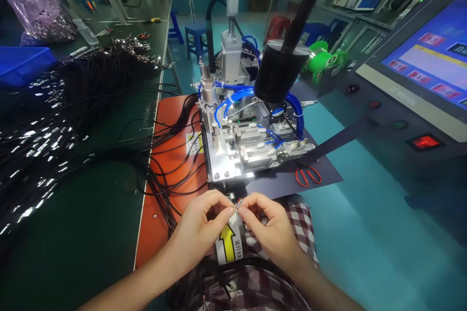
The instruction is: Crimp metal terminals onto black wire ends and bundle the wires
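My left hand [204, 221] and my right hand [268, 221] meet fingertip to fingertip, just in front of the metal machine [251, 148]. Both pinch the small coloured wire ends [238, 203], of which a red one shows; the rest is hidden by the fingers. Below the fingertips is a white label with a yellow arrow [228, 243]. Black cables [164, 189] run over the orange board [156, 231] to the left of my left hand. More dark cable lies across the checkered cloth on my lap [255, 284].
Red-handled scissors [308, 176] lie on the dark plate right of the machine. A large cable bundle [47, 141] and a blue bin [25, 65] cover the left bench. A black lamp [280, 73] hangs above the machine; a control screen [434, 58] stands at the right.
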Motion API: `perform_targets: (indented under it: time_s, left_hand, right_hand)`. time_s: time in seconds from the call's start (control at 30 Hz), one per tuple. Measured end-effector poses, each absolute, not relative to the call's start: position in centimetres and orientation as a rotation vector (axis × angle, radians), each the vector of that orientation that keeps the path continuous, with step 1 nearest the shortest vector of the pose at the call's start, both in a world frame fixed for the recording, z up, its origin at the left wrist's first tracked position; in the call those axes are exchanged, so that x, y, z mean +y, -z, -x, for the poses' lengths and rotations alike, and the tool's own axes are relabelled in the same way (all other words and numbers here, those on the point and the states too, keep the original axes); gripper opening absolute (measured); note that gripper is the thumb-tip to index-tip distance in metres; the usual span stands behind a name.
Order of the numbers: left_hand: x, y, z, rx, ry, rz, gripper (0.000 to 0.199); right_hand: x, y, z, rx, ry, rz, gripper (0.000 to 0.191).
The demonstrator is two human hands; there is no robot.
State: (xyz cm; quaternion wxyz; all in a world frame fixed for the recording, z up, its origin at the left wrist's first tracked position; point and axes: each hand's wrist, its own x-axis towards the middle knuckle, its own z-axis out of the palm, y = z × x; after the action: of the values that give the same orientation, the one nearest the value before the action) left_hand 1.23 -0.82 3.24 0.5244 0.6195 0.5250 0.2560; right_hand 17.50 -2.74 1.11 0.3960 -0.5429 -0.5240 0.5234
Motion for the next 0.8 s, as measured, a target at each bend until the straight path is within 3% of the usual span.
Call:
perform_targets:
  time_s: [0.17, 0.5, 0.8]
  left_hand:
    - [-0.9, -2.9, -1.2, 1.247, -0.670, -1.454, 0.006]
    - [-1.5, -4.1, -0.9, 1.239, -0.574, -1.255, 0.024]
    - [-1.3, -4.2, -0.9, 1.198, -0.586, -1.157, 0.027]
  right_hand:
    - [-3.0, -0.6, -17.8, -1.454, -1.303, 1.398, 0.018]
    - [-1.9, -1.3, -18.6, -1.152, -1.540, 1.287, 0.020]
    - [-0.9, -0.7, -17.7, -1.007, -1.672, 1.052, 0.018]
